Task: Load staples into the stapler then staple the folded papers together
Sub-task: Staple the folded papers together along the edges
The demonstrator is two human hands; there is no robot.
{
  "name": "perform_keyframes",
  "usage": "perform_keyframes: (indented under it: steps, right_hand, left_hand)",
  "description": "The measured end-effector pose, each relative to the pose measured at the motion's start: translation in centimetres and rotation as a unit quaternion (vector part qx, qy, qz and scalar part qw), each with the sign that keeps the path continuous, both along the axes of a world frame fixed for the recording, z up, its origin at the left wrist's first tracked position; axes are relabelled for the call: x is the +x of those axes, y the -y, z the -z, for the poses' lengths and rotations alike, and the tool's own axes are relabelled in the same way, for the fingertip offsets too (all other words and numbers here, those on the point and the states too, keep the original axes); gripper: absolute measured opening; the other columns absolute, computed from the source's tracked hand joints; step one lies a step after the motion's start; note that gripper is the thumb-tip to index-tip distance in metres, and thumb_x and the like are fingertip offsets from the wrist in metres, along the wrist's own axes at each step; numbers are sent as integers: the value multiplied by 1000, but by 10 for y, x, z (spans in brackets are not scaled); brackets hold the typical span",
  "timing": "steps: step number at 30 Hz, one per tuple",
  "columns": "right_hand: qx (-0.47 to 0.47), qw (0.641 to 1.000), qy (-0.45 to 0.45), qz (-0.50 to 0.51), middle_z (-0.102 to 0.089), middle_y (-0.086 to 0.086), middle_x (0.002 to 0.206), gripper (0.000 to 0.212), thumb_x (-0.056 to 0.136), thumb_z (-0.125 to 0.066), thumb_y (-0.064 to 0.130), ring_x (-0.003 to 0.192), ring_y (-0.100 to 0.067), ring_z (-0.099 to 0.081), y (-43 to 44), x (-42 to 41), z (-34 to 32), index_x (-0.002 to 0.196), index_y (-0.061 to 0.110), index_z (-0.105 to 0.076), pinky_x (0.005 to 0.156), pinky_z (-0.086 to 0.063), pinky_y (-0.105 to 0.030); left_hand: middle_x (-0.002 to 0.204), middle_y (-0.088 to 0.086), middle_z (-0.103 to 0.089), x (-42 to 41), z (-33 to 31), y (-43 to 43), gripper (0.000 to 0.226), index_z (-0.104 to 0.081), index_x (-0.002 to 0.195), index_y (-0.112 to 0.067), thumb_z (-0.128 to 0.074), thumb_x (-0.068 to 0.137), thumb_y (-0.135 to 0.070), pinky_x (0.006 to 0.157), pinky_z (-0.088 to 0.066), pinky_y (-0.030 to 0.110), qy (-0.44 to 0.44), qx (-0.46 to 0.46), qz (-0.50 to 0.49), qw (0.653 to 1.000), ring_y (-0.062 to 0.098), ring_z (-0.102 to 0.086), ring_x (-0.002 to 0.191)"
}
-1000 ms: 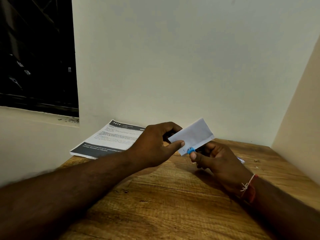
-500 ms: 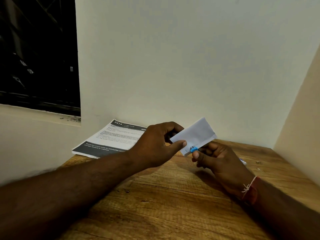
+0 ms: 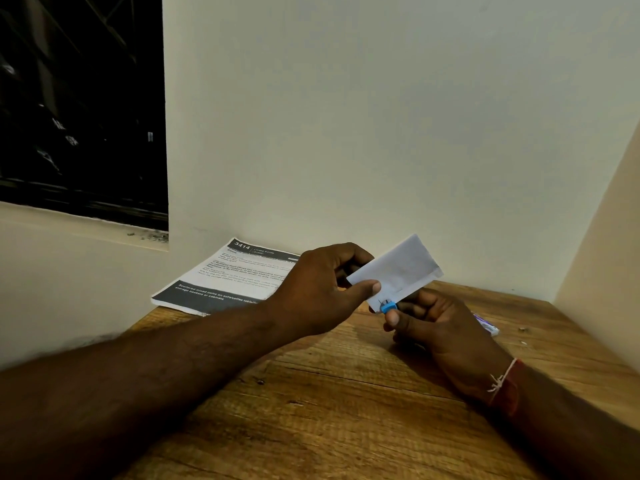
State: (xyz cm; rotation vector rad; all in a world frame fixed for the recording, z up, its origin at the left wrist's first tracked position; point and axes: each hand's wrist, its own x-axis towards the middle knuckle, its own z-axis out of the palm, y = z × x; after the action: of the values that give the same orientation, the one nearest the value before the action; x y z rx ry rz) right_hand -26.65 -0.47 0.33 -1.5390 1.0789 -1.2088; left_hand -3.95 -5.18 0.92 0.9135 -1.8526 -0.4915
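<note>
Bearing "3414", a printed sheet (image 3: 225, 278) lies at the table's (image 3: 346, 410) far-left corner, while the left hand (image 3: 318, 289) pinches folded papers (image 3: 401, 268) and the right hand (image 3: 436, 323) grips a blue stapler (image 3: 388, 307) at their lower edge.

Only the tip of the small blue stapler (image 3: 388, 307) shows; the right hand (image 3: 446, 329) hides the rest. The left hand (image 3: 322, 289) covers one corner of the folded white paper (image 3: 400, 268) and of the printed grey-and-white sheet (image 3: 221, 277). A half-hidden purple-edged packet (image 3: 487, 326) is unidentifiable.
</note>
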Motion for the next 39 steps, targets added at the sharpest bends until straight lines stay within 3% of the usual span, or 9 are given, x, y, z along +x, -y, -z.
perform_keyframes:
  steps: [20,31,36,39]
  right_hand:
    - [-35,998,-42,30,-85,-9,101,46,77,-85,42,87,-24,-74,0,2,-1,118,23,-82,84,-60,-45]
    - [-92,991,-87,53,-86,2,93,40,78,-80,40,73,-5,-76,2,3,-2,114,23,-80,61,-55,-14]
    - [-92,989,-97,61,-86,2,91,41,79,-78,42,72,-4,-75,3,3,0,115,21,-80,60,-55,-14]
    - [-71,992,-97,43,-86,-1,93,40,82,-79,43,72,-8,-73,3,2,0,115,23,-81,66,-57,-22]
  left_hand:
    - [103,-8,-82,-1,-1,-3,19,-77,111,-28,-88,96,-28,87,-69,41,-2,2,9,1000,12,-81,97]
    - [106,-7,-83,-2,-1,-5,22,-77,115,-24,-88,96,-28,87,-69,38,-3,-1,12,1000,12,-81,98]
    - [107,-6,-83,-3,1,-4,21,-77,114,-24,-88,96,-26,88,-69,40,-7,3,22,1000,14,-82,98]
    - [107,-6,-83,-2,0,-2,17,-76,112,-26,-86,98,-28,87,-68,43,-9,8,19,1000,15,-81,99]
